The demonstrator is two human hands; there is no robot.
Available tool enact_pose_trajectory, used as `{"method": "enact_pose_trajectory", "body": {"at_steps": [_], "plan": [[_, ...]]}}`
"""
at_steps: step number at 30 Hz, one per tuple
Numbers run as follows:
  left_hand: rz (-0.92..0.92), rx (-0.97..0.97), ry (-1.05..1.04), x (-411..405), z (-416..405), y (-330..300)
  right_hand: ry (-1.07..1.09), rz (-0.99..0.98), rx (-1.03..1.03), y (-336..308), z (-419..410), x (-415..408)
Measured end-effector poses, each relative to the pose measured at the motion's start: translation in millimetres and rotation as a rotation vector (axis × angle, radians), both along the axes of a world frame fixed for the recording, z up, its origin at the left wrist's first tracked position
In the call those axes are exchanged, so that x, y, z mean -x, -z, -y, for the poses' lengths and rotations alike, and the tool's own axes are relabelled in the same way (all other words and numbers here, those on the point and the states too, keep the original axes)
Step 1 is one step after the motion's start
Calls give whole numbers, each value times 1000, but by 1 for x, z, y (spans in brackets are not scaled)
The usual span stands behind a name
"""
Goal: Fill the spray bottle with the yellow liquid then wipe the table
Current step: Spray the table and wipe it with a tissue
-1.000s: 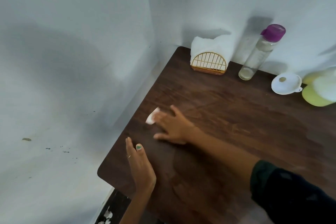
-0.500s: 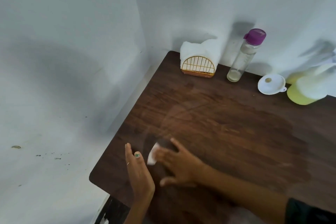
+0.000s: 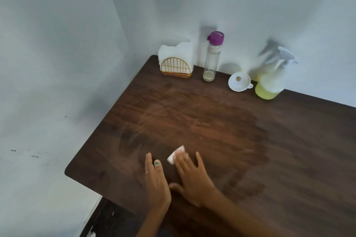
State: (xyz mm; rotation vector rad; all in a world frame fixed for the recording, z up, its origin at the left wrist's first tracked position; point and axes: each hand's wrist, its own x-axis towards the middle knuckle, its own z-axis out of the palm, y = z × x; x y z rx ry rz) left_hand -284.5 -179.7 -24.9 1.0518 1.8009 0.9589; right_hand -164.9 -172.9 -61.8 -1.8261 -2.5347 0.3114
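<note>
One view only, head camera. Right hand [image 3: 192, 177], lower centre of frame, lies flat with fingers spread, pressing a white tissue [image 3: 175, 154] onto the surface [image 3: 289, 150]; only a corner of the tissue shows past the fingertips. Left hand [image 3: 157, 183] just beside it, on edge, fingers straight, holding nothing. Spray bottle [image 3: 270, 81] stands upper right against the wall, yellow liquid in its lower part, so filling looks done. Funnel [image 3: 239, 81] just left of it, then a near-empty bottle [image 3: 211, 57] with purple cap, then a napkin holder [image 3: 176, 63] at the far corner. Damp dark patch across mid-surface; streaks at left.

Judgement: wiping under way. Keep the palm flat and the pressure even, overlap the strokes, and work out to the near-left edge and the unwiped right side.
</note>
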Motion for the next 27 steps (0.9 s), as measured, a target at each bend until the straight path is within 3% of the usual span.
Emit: {"method": "enact_pose_trajectory", "body": {"at_steps": [9, 12, 15, 18, 20, 22, 27], "plan": [[-11, 68, 128, -34, 42, -2, -92, -198, -152, 8, 46, -14], [-46, 87, 217, -32, 50, -2, -51, -100, -102, -7, 44, -8], [-102, 137, 286, -27, 53, 1, 37, -130, -60, -22, 46, -6], [-185, 175, 361, -23, 49, 3, 134, -331, 51, -26, 49, -12], [-207, 157, 385, -21, 47, 2, 328, -584, 189, -27, 51, -17], [-193, 146, 412, -20, 43, 4, 549, -826, 198, -28, 52, -23], [105, 212, 357, -31, 32, 2, 790, -1048, 170, -41, 55, -33]]}}
